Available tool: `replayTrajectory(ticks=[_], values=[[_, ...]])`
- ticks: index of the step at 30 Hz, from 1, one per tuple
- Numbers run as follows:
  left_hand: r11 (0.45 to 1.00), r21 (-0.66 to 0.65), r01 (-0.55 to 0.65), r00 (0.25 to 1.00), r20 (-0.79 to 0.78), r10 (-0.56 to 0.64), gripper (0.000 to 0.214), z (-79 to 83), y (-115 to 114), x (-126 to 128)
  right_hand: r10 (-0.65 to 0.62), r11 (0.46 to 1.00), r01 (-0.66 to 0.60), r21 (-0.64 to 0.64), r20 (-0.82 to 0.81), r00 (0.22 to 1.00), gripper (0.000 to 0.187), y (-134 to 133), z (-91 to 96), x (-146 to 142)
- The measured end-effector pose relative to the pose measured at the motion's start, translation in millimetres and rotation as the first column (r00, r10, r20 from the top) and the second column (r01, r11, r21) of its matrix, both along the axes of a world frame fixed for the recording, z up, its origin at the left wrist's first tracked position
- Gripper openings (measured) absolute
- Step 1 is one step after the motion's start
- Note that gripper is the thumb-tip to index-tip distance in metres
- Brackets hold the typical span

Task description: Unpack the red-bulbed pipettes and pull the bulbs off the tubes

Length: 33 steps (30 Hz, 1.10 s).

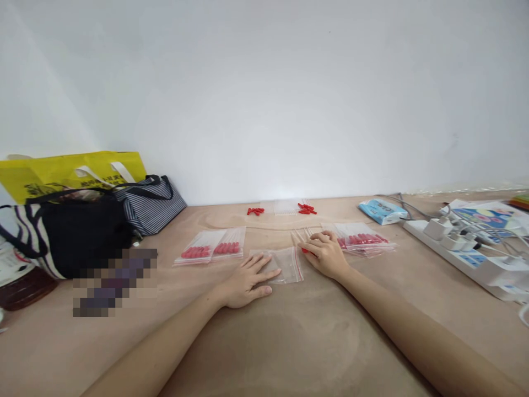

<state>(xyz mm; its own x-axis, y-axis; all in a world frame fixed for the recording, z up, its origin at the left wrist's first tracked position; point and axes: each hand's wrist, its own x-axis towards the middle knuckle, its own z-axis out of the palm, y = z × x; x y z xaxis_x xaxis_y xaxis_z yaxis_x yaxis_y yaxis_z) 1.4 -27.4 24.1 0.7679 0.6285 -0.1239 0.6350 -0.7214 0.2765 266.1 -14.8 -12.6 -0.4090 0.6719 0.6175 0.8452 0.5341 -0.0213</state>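
Note:
My left hand (247, 280) lies flat with spread fingers on the left part of a clear zip bag (289, 266), whose red-lined seal faces right. Just right of that seal, my right hand (326, 255) has its fingers curled down around a small red stick-like piece (305, 251), mostly hidden by the fingertips. Behind the right fingers lies clear plastic (301, 235), partly covered. Filled zip bags of red pieces (366, 239) are stacked right of my right hand. Two more filled bags (212, 246) lie beyond my left hand.
Loose red pieces (255, 211) and another small heap (307, 209) lie near the wall around flat clear bags (285, 207). A blue tissue pack (382, 211) and a power strip (467, 259) are at right. Bags (86, 231) and a blurred-out object (115, 282) stand at left.

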Motion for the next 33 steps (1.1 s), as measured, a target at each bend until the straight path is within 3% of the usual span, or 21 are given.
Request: replayTrajectory(ticks=[9, 19, 28, 33], values=[[1.0, 0.009, 0.006, 1.0, -0.031, -0.006, 0.048, -0.2, 0.4, 0.7, -0.072, 0.994, 0.074, -0.082, 0.038, 0.997, 0.023, -1.3, 5.6, -3.7], [1.0, 0.006, -0.001, 0.999, -0.053, 0.001, 0.048, 2.4, -1.1, 2.4, -0.038, 0.968, 0.049, -0.247, 0.052, 0.998, 0.036, -5.5, 9.7, -1.7], [1.0, 0.013, 0.006, 0.999, -0.036, -0.005, 0.048, -0.8, -0.3, 0.7, -0.044, 0.985, 0.049, -0.168, 0.034, 0.998, 0.04, -9.4, 8.8, -4.9], [1.0, 0.023, 0.003, 0.999, -0.045, -0.002, 0.047, 0.0, -0.7, 0.7, -0.005, 0.989, 0.011, -0.147, 0.036, 0.999, 0.027, -6.0, 5.0, -4.0]])
